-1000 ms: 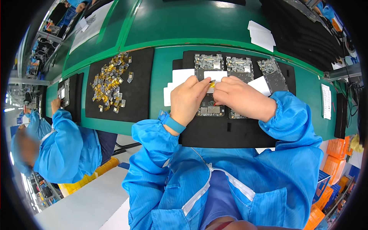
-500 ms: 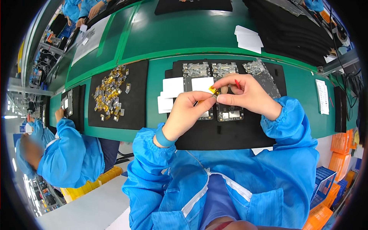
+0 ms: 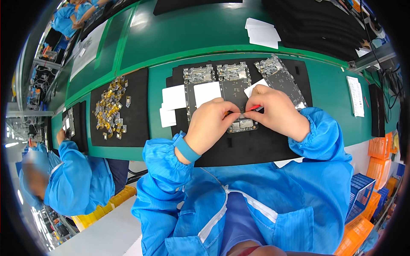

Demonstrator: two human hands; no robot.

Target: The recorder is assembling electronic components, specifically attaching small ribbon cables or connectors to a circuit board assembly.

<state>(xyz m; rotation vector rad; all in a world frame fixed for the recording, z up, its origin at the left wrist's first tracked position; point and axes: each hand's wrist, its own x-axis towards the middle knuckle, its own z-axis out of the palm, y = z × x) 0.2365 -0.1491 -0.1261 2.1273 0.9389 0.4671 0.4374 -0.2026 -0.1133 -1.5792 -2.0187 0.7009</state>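
Observation:
Both my hands meet over the lower part of the middle circuit board (image 3: 234, 91). Its upper end carries dense silvery parts. My left hand (image 3: 209, 121), with a blue band at the wrist, is closed in a pinch on a small yellow part (image 3: 228, 113), mostly hidden by the fingers. My right hand (image 3: 277, 112) grips a thin red tool (image 3: 254, 107), its end down by the left fingertips. Fingers hide where the two meet the board. Another circuit board (image 3: 199, 76) lies to the left, and a tilted circuit board (image 3: 284, 83) to the right.
A black mat (image 3: 205, 151) lies under the boards. White cards (image 3: 174, 97) sit at its left. Small yellow-and-silver parts (image 3: 110, 109) are heaped on another black mat (image 3: 136, 128). A co-worker in blue (image 3: 81, 179) sits at left. Orange crates (image 3: 379, 155) stand at lower right.
My hands have come down onto the middle board, the pinched part going with them. The red tool now points toward the left fingertips. The view has shifted slightly, so the bench appears further left.

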